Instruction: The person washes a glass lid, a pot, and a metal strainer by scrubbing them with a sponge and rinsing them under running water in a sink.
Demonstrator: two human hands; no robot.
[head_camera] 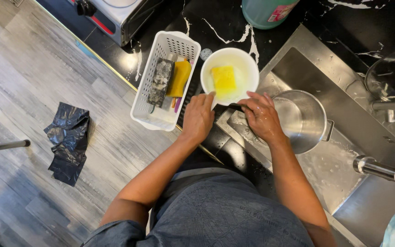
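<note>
Left hand (198, 118): fingers curled, thumb touching white bowl (229, 75) rim
Right hand (262, 116): fingers bent on dark item, hold unclear
Sponge (224, 80): yellow, inside bowl, beyond fingertips
Pot (303, 120): steel, beside right fingers, in sink (344, 174)
Basket (164, 80): white, left of left fingers
</note>
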